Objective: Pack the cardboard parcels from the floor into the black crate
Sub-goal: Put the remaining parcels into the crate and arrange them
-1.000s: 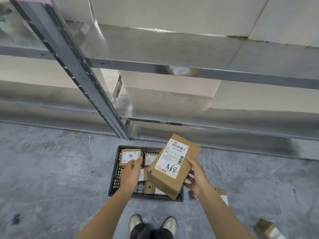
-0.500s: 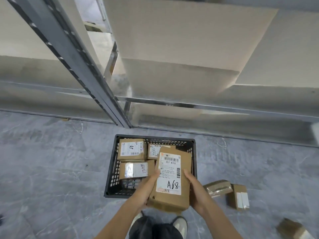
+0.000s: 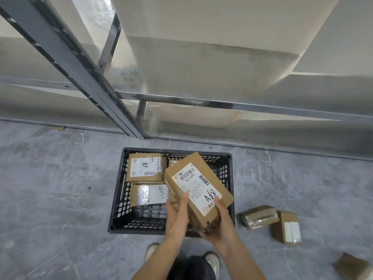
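Note:
A brown cardboard parcel [image 3: 196, 183] with a white label marked A68 hangs tilted over the right half of the black crate [image 3: 119, 199]. My left hand [image 3: 177, 216] grips its near left edge, and my right hand [image 3: 219, 223] holds its near right corner from below. Inside the crate, a labelled parcel [image 3: 145, 167] lies at the far left and a taped parcel [image 3: 148, 195] sits just nearer. Another parcel behind the held one is mostly hidden.
Two parcels [image 3: 259, 216] [image 3: 286, 227] lie on the grey floor right of the crate, and a third [image 3: 351, 266] sits at the lower right corner. Metal shelving [image 3: 84, 77] rises behind the crate. My shoes [image 3: 212, 260] stand just before it.
The A68 parcel has turned clockwise and tipped over the crate's right side. Both hands have shifted toward its near end. The camera has tilted further down.

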